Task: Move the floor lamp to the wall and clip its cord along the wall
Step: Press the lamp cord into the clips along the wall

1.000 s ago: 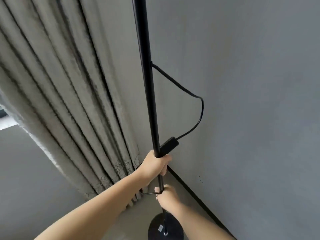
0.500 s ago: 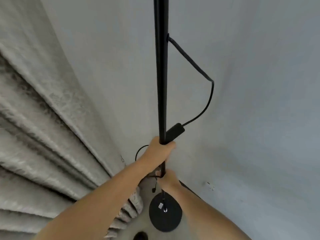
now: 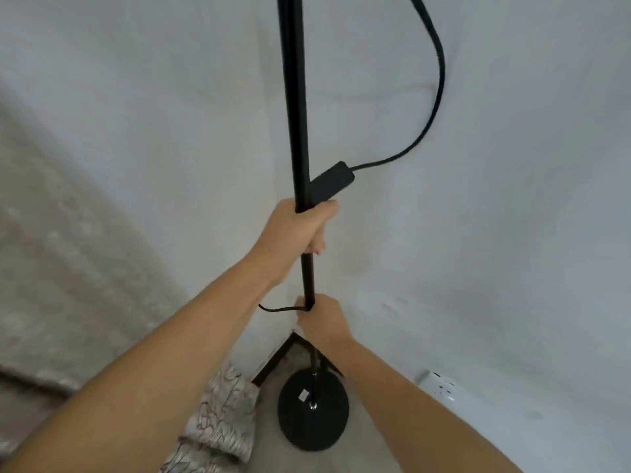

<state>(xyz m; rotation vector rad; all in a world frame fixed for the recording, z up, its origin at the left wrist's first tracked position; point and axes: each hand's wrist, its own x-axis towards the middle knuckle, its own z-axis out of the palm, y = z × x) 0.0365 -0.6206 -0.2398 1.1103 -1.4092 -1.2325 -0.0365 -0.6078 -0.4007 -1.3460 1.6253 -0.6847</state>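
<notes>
The black floor lamp's pole [image 3: 295, 97] stands upright in the corner of two grey walls, its round black base [image 3: 312, 413] low over the floor there. My left hand [image 3: 297, 230] is closed around the pole at mid height. My right hand [image 3: 322, 319] grips the pole lower down, together with a stretch of cord that pokes out to the left. The black cord [image 3: 438, 73] loops out to the right of the pole and runs into a black inline switch box [image 3: 332, 180] lying against the pole just above my left hand.
A beige curtain [image 3: 68, 268] hangs at the left, its patterned hem [image 3: 222, 411] bunched on the floor beside the base. A white wall socket [image 3: 440, 387] sits low on the right wall. A dark skirting line [image 3: 273, 361] runs along the foot of the walls.
The view has swung down and to the right, so the curtain slid left and the corner, base and socket came into sight. Both hands kept their grip on the pole.
</notes>
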